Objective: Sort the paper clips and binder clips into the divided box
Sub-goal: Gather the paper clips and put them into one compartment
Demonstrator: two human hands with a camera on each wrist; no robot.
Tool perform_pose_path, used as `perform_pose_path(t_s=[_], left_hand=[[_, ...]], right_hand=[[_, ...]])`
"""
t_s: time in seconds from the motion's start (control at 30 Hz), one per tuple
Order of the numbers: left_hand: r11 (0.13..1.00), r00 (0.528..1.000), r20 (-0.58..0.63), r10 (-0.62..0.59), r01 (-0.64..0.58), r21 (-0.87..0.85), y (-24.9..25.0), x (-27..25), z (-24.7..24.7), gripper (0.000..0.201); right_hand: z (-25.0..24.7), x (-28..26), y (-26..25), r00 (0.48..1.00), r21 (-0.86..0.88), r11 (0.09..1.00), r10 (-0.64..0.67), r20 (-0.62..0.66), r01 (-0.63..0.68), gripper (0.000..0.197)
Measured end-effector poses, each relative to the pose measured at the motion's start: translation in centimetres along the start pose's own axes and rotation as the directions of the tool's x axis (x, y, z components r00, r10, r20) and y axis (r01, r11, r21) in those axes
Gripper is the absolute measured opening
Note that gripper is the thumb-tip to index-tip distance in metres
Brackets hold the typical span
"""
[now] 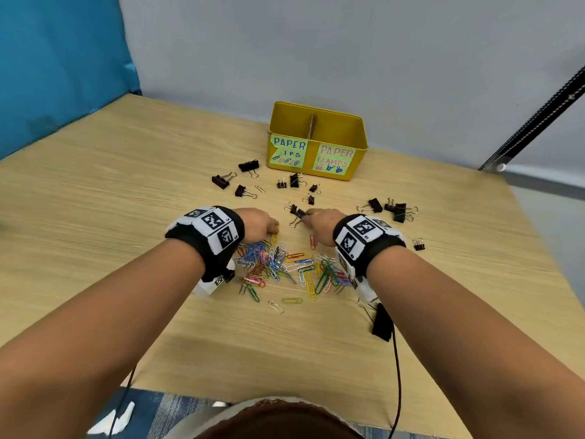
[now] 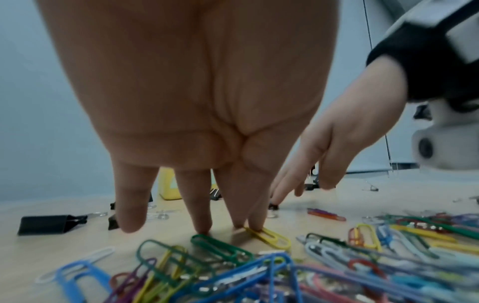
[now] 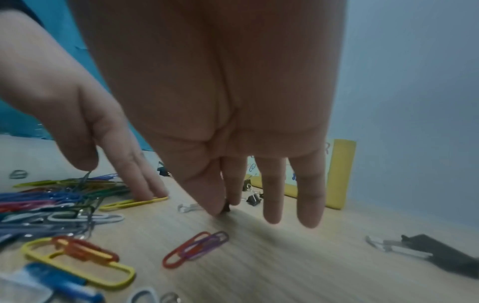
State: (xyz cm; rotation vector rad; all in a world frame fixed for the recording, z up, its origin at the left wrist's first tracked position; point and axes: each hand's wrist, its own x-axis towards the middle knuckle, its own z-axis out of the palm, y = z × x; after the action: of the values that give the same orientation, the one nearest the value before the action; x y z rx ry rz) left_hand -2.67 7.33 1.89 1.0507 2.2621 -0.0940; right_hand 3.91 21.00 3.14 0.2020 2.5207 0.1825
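A yellow divided box (image 1: 311, 163) stands at the back, labelled for paper clips on the left and paper clamps on the right. Between my wrists lies a heap of coloured paper clips (image 1: 285, 264). My left hand (image 1: 276, 229) (image 2: 247, 225) pinches the far end of a yellow paper clip (image 1: 274, 238) (image 2: 272, 236) that lies flat on the table. Just right of it, my right hand (image 1: 306, 215) (image 3: 224, 209) pinches a small black binder clip (image 1: 299, 213) (image 3: 227, 207) between thumb and forefinger. The other fingers of both hands hang straight.
Black binder clips lie scattered before the box (image 1: 248, 165), to the right (image 1: 395, 210) and under my right forearm (image 1: 381, 321). A red and purple clip pair (image 1: 313, 240) lies beside my right hand. A grey wall (image 1: 348, 58) rises just behind the box; wrist cables trail off the near edge.
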Motion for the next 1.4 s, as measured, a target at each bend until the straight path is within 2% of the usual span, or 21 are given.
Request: perform_pose_path(t_s=[0.07,0.13,0.17,0.3,0.37,0.43,0.5,0.6,0.7,0.77,0.87,0.97,1.07,1.17,1.23,1.3,1.4], left_hand=[[0.980,0.993,-0.116,-0.029,0.005,-0.199,-0.8,-0.9,0.3,0.056],[0.940,0.965,-0.234,-0.118,0.033,-0.338,-2.4,-1.8,0.7,0.056],[0.931,0.951,-0.255,-0.172,0.072,-0.358,-3.5,-2.1,0.9,0.056],[0.936,0.936,-0.119,-0.331,0.310,-0.167,-4.6,-2.6,1.5,0.048],[0.952,0.952,-0.097,-0.291,0.279,-0.125,-3.5,-2.7,2.0,0.045],[0.975,0.978,-0.093,-0.187,0.173,-0.141,-2.4,-2.4,2.9,0.052],[0.973,0.979,-0.138,-0.150,0.122,-0.195,-2.3,-2.5,3.1,0.054],[0.943,0.947,-0.205,-0.246,0.186,-0.275,-3.6,-3.9,2.4,0.060],[0.924,0.931,-0.135,-0.340,0.304,-0.234,-4.4,-5.5,2.5,0.073],[0.919,0.935,-0.086,-0.344,0.316,-0.235,-3.4,-5.8,3.0,0.071],[0.938,0.952,-0.119,-0.283,0.249,-0.240,-1.1,-5.0,4.0,0.061],[0.952,0.969,-0.148,-0.195,0.151,-0.267,0.6,-4.3,4.6,0.055],[0.923,0.965,-0.157,-0.210,0.142,-0.358,0.4,-4.7,4.2,0.056],[0.929,0.968,-0.115,-0.221,0.173,-0.327,-0.2,-5.2,4.4,0.089],[0.932,0.972,-0.098,-0.214,0.174,-0.317,0.5,-5.3,4.7,0.105],[0.940,0.969,-0.136,-0.207,0.159,-0.302,1.6,-4.6,4.9,0.105],[0.959,0.962,-0.183,-0.205,0.160,-0.234,2.6,-3.3,4.7,0.087]], right_hand=[[0.0,0.1,0.2,0.999,0.126,0.991,0.038,-0.022,-0.035,0.061],[-0.3,0.0,1.1,0.996,0.243,0.968,0.068,-0.048,-0.055,0.059],[-0.3,-0.2,1.5,0.996,0.272,0.960,0.074,-0.043,-0.059,0.055],[0.6,-0.8,1.6,0.996,0.255,0.963,0.078,0.034,-0.084,0.048],[1.2,-1.2,0.3,0.999,0.287,0.957,0.033,0.039,-0.043,0.047],[1.2,-1.9,-0.8,0.997,0.348,0.937,-0.052,0.053,0.030,0.045],[0.9,-2.8,-0.4,0.996,0.401,0.914,-0.081,0.032,0.062,0.045],[0.8,-4.5,2.6,0.998,0.476,0.878,0.062,0.007,-0.057,0.051],[2.1,-6.0,5.4,0.966,0.327,0.918,0.162,0.204,-0.223,0.071],[3.3,-6.1,5.3,0.940,0.223,0.942,0.180,0.291,-0.250,0.081],[4.2,-5.5,3.3,0.963,0.228,0.951,0.157,0.218,-0.207,0.065],[3.7,-4.9,1.5,0.983,0.453,0.880,0.073,0.167,-0.142,0.056],[3.6,-4.9,1.9,0.988,0.624,0.768,0.075,0.139,-0.146,0.067],[4.2,-5.3,2.3,0.982,0.587,0.790,0.100,0.162,-0.177,0.084],[4.4,-5.1,1.7,0.985,0.573,0.805,0.080,0.152,-0.154,0.097],[4.1,-4.7,0.5,0.993,0.595,0.798,0.037,0.115,-0.098,0.100],[3.3,-3.9,-1.5,1.000,0.538,0.843,0.004,0.020,-0.014,0.096]])
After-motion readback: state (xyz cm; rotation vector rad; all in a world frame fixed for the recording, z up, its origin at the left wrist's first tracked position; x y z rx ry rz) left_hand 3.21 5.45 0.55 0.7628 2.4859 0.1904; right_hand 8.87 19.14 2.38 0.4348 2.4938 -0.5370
